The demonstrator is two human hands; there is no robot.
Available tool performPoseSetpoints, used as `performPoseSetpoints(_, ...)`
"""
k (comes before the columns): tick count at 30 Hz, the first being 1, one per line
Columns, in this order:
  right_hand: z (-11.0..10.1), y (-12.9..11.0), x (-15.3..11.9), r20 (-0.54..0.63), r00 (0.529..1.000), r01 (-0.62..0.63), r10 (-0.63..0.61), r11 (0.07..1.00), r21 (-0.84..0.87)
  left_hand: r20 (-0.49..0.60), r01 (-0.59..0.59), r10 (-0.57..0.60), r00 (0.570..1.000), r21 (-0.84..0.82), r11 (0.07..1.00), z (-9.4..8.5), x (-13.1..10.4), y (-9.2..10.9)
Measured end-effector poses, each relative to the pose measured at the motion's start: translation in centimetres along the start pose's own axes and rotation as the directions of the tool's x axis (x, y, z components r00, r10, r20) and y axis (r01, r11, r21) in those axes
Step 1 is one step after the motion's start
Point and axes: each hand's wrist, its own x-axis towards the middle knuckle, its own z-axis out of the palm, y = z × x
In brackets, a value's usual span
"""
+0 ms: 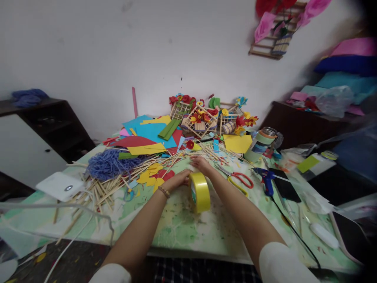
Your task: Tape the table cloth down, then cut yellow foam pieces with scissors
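From my remote feed, I saw the tape [202, 192] upright at the centre of the frame, the left hand [179, 179] right beside it — partly curled, though I couldn't tell whether it had hold. The right hand [202, 163] lay just beyond, its grip equally unclear. I judged the tape stiff, fairly light, slick outside — best pinched through its core.

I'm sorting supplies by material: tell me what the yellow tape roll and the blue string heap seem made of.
Yellow tape roll: probably plastic film, glossy, since a sheen shows on its smooth band. Blue string heap: perhaps yarn or paper cord, matte; its tangled strands lack shine.
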Motion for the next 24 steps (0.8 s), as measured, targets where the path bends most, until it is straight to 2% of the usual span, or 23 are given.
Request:
performPoseSetpoints(5, -0.3, -1.1, -1.0, -0.017, 0.99, 0.135, -0.138, 0.983, -0.121, -0.026, 0.013, -0.014, 1.0, -0.028, 1.0, -0.2, -0.3, 0.1)
performPoseSetpoints(8, -0.2, -2.7, -3.1, -0.02, 0.966, 0.252, -0.258, 0.954, -0.162, -0.038, 0.008, -0.009, 0.999, -0.031, 0.999, -0.1, -0.7, 0.4)
performPoseSetpoints(10, 0.0, -3.9, -5.8, 0.015, 0.947, 0.317, -0.32, 0.932, -0.175, -0.048, 0.0, -0.002, 0.999, -0.031, 1.0, 0.2, -1.0, 0.6)
performPoseSetpoints(13, -0.1, -5.0, -12.1, 0.133, 0.914, 0.403, -0.382, 0.889, -0.218, -0.067, 0.004, -0.006, 0.998, -0.023, 1.0, 0.4, -1.3, 1.0)
performPoseSetpoints(14, -0.2, -5.1, -14.6, 0.258, 0.867, 0.492, -0.427, 0.815, -0.305, -0.079, 0.01, -0.012, 0.997, -0.018, 1.0, 0.4, -1.3, 1.1)
performPoseSetpoints(15, -0.4, -5.0, -17.0, 0.353, 0.807, 0.587, -0.473, 0.705, -0.398, -0.094, 0.016, -0.017, 0.995, -0.013, 1.0, 0.4, -1.3, 1.2)
performPoseSetpoints(17, -0.7, -4.3, -21.2, 0.473, 0.723, 0.682, -0.503, 0.415, -0.602, -0.129, 0.017, -0.018, 0.991, -0.006, 1.0, 0.4, -1.1, 1.1)
performPoseSetpoints(19, -0.8, -2.9, -23.9, 0.577, 0.702, 0.691, -0.417, 0.204, -0.694, -0.167, 0.008, -0.009, 0.986, -0.009, 1.0, 0.4, -0.8, 1.0)
performPoseSetpoints(20, -0.7, -2.0, -24.6, 0.607, 0.709, 0.679, -0.358, 0.116, -0.725, -0.19, -0.003, 0.001, 0.982, -0.012, 1.0, 0.5, -0.7, 0.9)
performPoseSetpoints(22, -0.3, -0.3, -25.0, 0.627, 0.732, 0.643, -0.265, -0.033, -0.765, -0.252, -0.041, 0.035, 0.967, -0.017, 0.999, 0.6, -0.5, 0.7)
performPoseSetpoints(24, 0.1, 0.8, -24.5, 0.623, 0.746, 0.607, -0.234, -0.143, -0.781, -0.337, -0.091, 0.085, 0.938, -0.002, 0.996, 0.8, -0.6, 0.9)
